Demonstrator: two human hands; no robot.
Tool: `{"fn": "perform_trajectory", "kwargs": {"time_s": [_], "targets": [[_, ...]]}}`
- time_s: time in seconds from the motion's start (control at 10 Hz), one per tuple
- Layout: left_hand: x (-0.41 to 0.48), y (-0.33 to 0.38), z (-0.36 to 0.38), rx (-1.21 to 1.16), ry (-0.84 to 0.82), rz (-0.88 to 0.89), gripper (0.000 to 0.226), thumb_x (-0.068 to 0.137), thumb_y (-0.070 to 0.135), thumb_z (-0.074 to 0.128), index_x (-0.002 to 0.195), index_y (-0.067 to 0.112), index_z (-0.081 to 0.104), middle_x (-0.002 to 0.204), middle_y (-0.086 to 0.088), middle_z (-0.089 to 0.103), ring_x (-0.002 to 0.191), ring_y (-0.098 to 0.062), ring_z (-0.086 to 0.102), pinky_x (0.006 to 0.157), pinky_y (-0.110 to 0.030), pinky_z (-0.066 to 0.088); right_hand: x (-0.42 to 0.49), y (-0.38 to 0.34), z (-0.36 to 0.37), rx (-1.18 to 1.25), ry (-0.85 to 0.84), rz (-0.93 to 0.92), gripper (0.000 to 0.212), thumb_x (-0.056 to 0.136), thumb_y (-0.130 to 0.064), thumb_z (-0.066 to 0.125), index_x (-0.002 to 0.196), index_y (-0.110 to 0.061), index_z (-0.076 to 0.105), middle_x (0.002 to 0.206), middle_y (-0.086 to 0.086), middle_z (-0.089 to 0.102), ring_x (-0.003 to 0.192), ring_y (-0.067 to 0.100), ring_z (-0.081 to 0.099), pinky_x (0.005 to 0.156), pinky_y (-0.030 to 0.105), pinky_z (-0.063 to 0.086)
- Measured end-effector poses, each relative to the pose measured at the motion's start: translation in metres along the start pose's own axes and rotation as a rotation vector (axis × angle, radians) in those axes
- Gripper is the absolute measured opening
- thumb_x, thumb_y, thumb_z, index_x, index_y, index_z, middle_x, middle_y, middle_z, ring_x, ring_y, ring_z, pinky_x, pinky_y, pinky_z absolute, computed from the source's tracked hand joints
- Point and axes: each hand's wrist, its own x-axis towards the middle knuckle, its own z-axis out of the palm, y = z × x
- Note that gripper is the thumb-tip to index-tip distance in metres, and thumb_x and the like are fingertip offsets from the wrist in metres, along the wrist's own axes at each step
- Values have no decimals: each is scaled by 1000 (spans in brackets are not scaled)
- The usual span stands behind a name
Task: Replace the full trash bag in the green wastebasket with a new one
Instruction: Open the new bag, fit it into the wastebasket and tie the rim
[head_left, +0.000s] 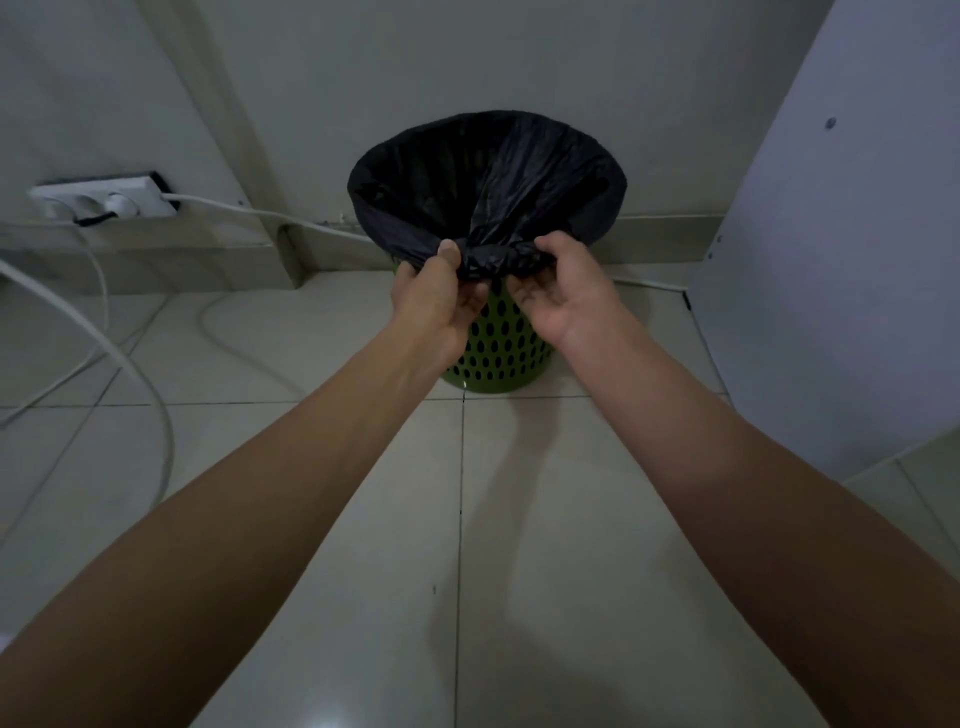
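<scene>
The black trash bag (488, 171) is thin, creased plastic – its mouth is stretched over the rim of the green wastebasket (498, 353), a round bin with walls pierced by oval holes, standing on the tiled floor (457, 519) near the wall. At the near rim the plastic is bunched into a knot-like wad – the left hand (441, 301) and right hand (566, 291) both pinch it, thumbs on top. A white power strip (104, 200) with cables (249, 210) lies to the left

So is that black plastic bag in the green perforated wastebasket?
In: the black plastic bag wraps the green wastebasket rim; left hand, right hand pinch its near edge.
</scene>
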Motion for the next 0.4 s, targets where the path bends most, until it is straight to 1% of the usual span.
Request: {"fn": "perform_trajectory", "kwargs": {"time_s": [0.1, 0.2, 0.3, 0.4], "targets": [[-2, -1, -3, 24, 1, 20, 33, 100, 19, 60, 130, 5, 56, 102, -15, 69, 60, -18, 62, 51, -25, 51, -2, 1, 1, -14, 17, -6, 25, 95, -9, 58, 119, -3, 60, 94, 10, 64, 79, 20, 62, 65, 28, 53], [-5, 2, -6, 91, -21, 20, 35, 99, 22, 62, 128, 5, 55, 102, -17, 71, 61, -20, 68, 56, -28, 55, 0, 0, 3, -74, 80, -15, 22, 91, -13, 64, 110, -4, 61, 99, 10, 68, 79, 19, 65, 59, 27, 55], [-3, 14, -13, 218, -50, -76, 55, 90, 42, 69, 130, 7, 56, 106, -19, 74, 74, -25, 73, 59, -32, 57, 1, -2, 1, -252, 148, -40, 40, 82, -27, 73, 118, -12, 63, 111, 6, 72, 94, 18, 69, 60, 28, 55], [-19, 37, -14, 552, 28, -73, 71, 80, 61, 68, 129, 12, 52, 109, -8, 70, 93, -24, 71, 69, -39, 61, -14, -8, 1, -429, 355, -106, 53, 75, -44, 72, 115, -11, 60, 106, 3, 68, 92, 19, 65, 69, 32, 52]]}}
